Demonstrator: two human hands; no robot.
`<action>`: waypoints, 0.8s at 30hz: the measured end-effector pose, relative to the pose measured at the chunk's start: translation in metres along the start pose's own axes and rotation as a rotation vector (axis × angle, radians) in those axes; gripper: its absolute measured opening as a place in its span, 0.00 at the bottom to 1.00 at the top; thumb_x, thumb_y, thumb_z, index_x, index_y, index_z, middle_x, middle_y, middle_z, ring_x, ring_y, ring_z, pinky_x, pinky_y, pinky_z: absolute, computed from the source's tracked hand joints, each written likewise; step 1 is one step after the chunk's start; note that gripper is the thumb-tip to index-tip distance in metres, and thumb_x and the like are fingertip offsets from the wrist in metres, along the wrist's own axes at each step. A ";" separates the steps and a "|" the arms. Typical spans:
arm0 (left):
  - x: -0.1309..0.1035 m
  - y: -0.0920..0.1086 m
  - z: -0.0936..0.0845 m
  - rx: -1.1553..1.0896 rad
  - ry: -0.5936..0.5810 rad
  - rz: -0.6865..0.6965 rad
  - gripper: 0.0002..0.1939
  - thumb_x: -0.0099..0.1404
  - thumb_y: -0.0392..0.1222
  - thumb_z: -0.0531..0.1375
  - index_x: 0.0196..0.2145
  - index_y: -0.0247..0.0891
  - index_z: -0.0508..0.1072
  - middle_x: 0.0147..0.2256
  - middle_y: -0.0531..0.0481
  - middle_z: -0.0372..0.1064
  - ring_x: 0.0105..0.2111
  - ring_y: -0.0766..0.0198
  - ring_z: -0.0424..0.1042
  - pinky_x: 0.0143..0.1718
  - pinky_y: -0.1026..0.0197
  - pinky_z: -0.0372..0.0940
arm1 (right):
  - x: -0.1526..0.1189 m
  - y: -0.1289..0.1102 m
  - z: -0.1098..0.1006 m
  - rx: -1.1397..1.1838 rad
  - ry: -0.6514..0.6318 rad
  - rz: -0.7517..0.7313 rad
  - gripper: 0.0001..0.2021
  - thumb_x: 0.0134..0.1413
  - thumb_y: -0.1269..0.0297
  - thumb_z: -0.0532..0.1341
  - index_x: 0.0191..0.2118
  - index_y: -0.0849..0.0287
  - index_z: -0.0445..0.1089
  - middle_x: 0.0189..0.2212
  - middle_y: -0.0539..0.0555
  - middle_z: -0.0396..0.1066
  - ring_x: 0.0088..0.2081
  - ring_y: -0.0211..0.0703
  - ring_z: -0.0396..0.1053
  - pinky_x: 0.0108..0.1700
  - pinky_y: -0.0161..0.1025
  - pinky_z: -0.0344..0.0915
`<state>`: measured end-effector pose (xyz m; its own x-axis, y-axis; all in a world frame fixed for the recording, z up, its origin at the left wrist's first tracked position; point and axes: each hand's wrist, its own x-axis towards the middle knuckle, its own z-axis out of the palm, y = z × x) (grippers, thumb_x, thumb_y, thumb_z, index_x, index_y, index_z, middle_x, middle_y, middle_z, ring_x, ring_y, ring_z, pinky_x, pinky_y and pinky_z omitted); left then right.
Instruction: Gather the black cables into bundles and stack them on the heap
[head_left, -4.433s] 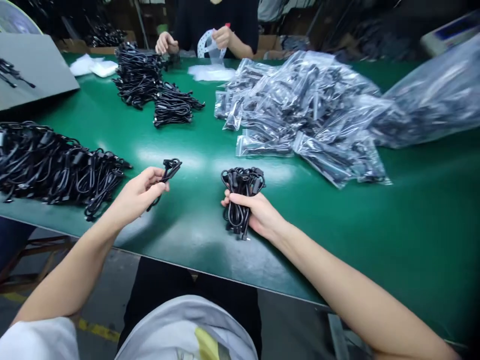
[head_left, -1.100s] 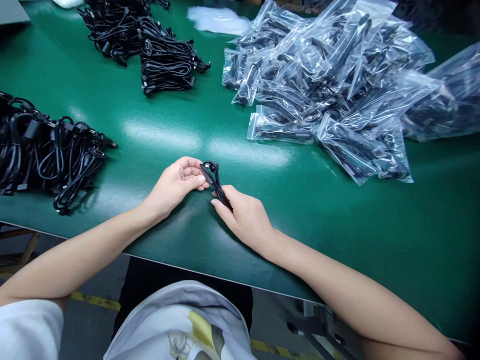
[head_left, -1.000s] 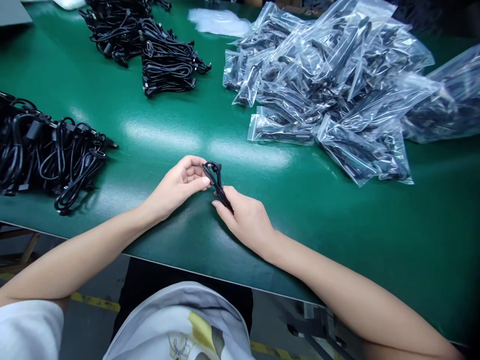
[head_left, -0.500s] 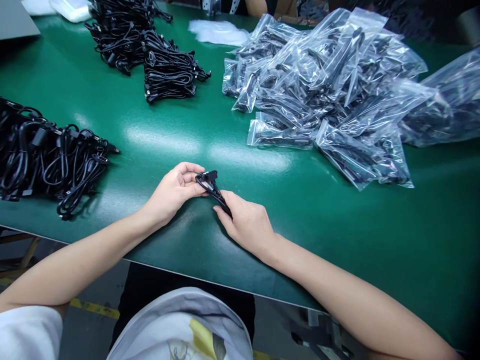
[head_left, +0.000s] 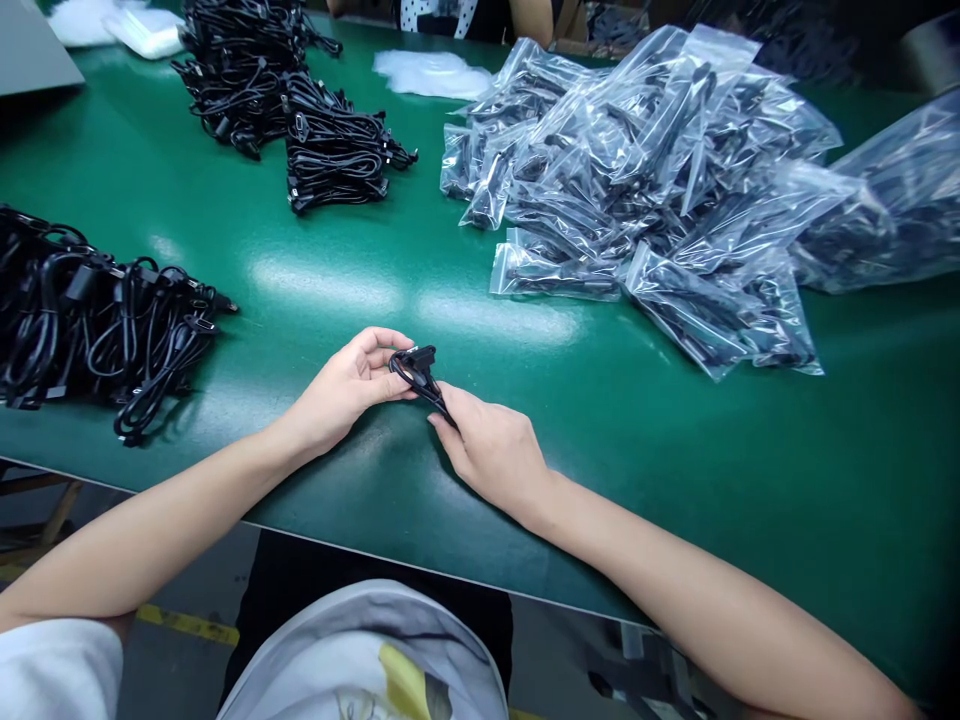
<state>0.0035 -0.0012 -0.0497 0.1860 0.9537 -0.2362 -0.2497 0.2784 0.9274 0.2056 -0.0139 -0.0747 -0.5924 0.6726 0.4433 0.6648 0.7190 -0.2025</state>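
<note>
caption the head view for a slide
Left hand and right hand hold a coiled black cable above a green table, with cable piles and clear bags beyond.

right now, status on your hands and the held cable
Right hand gripping coiled black cable; left hand holding it too. Pile of transparent plastic bags beyond, touching neither hand.

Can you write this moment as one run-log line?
left hand: touching coiled black cable; right hand: gripping same cable; left side: cable heap; right side: filled clear bags

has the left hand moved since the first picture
Yes, the left hand has moved to the right, farther from the cable pile on the left.
</note>
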 end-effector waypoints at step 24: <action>-0.001 0.004 -0.005 0.235 0.017 0.067 0.19 0.57 0.43 0.70 0.44 0.36 0.71 0.37 0.49 0.73 0.34 0.65 0.73 0.41 0.59 0.70 | 0.007 0.010 -0.014 0.358 0.016 0.215 0.08 0.65 0.68 0.58 0.47 0.58 0.69 0.40 0.56 0.78 0.38 0.46 0.76 0.40 0.40 0.69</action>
<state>-0.0025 -0.0007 -0.0469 0.1598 0.9715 -0.1749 -0.0324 0.1823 0.9827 0.2150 -0.0047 -0.0612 -0.4485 0.8132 0.3709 0.5707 0.5799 -0.5814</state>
